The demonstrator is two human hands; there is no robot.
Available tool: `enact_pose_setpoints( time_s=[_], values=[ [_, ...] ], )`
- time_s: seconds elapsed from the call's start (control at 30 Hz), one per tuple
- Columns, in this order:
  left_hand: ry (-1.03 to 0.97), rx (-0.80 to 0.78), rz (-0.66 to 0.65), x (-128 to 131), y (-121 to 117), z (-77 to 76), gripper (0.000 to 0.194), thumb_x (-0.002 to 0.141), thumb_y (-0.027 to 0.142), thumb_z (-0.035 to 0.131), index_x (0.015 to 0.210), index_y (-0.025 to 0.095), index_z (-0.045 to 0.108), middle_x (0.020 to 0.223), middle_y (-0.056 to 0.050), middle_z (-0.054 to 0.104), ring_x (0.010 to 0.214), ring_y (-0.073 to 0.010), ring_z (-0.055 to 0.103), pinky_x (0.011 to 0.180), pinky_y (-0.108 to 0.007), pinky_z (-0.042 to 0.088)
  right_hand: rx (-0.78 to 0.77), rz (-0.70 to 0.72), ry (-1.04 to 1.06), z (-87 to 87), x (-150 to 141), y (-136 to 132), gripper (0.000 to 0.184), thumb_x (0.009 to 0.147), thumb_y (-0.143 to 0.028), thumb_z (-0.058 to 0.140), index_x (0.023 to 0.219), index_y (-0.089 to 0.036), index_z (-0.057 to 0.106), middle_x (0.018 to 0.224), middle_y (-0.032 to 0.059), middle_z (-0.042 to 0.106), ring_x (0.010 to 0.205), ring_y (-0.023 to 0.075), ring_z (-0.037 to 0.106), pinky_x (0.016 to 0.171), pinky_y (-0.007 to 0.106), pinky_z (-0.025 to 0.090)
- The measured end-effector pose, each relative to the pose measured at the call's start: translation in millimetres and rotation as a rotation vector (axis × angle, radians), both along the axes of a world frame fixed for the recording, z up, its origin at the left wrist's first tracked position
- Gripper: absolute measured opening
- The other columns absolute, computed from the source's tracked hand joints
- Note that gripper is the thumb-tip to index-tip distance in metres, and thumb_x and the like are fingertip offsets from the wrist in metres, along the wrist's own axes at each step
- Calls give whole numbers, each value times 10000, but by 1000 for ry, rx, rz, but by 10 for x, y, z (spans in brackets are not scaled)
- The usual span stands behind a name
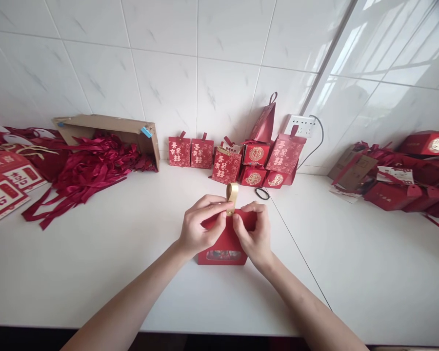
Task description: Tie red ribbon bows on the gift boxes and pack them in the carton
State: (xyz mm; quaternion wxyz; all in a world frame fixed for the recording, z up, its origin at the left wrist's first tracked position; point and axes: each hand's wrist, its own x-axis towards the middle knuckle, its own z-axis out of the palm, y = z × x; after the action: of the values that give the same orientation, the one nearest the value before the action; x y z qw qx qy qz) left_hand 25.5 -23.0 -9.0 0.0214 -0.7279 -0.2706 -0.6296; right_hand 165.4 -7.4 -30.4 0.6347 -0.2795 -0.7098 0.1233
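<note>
A small red gift box (225,243) stands on the white counter (131,253) right in front of me. A gold ribbon loop (232,195) sticks up from its top. My left hand (199,225) pinches the ribbon at the box's top flap from the left. From the right, my right hand (253,229) grips the flap and the ribbon's base. Both hands have their fingers closed around the top of the box.
A row of finished red boxes (227,158) lines the tiled back wall. On the left, a tipped cardboard box (106,127) spills dark red ribbons (91,168), beside flat red cartons (7,180). More red boxes (398,180) pile at the right. A black hair tie (262,193) lies behind my hands.
</note>
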Motion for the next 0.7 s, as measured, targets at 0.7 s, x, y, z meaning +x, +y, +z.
enact_pose_setpoints(
  time_s=[0.7],
  values=[
    [-58, -124, -62, 15, -26, 43, 228, 794, 80, 571, 929, 200, 711, 849, -35, 699, 728, -112, 651, 634, -214, 551, -211, 84, 56, 81, 55, -44, 147, 807, -249, 582, 808, -232, 436, 671, -50, 493, 524, 96, 449, 480, 223, 405]
  ],
)
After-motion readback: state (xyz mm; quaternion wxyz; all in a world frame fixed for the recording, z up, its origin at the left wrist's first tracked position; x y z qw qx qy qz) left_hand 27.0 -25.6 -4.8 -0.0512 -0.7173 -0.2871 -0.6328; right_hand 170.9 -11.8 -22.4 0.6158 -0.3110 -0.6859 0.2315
